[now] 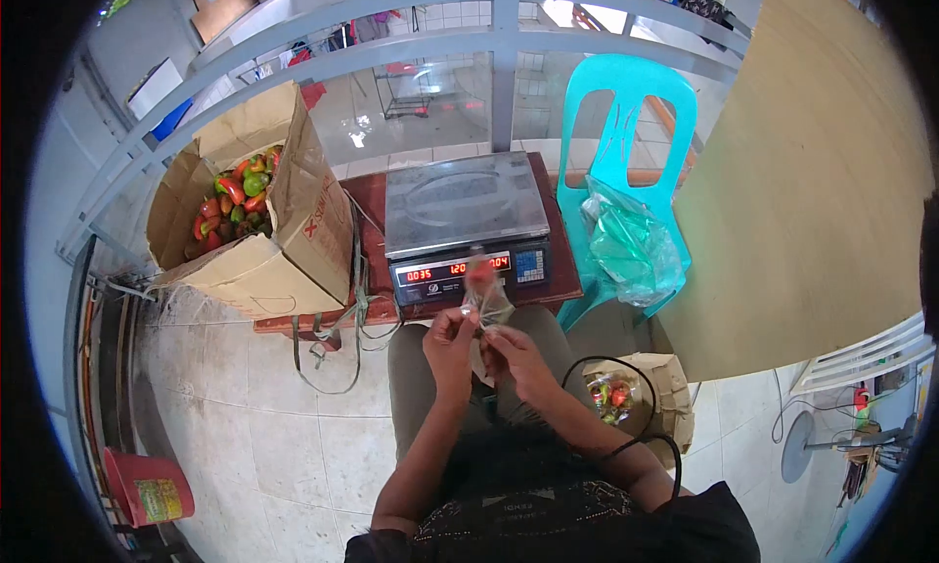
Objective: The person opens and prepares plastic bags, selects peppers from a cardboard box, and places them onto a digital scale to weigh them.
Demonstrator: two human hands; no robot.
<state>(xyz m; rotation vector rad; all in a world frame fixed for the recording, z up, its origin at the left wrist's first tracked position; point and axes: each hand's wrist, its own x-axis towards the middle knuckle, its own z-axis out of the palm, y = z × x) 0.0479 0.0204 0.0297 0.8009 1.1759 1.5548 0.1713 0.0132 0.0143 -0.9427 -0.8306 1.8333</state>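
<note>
Red, blurred contents (480, 273) were held in one clear plastic bag (488, 307), its neck pinched by the left hand (451, 350) and the right hand (516, 360) before one scale (465, 206). Its long axis was pointed forward, filled end foremost; one chair (626, 69) and two cardboard boxes (318, 232) (unequal in size) were placed nearby.

The scale (468, 225) has red lights that make numbers. The first says 0.035. The next looks like 1.20. The last ends in .04, but the bag (486, 297) hides its start. The big box (318, 235) has a red X and red letters that look like "SEMI". The label (158, 499) on the red bucket (119, 475) is too small to read.
</note>
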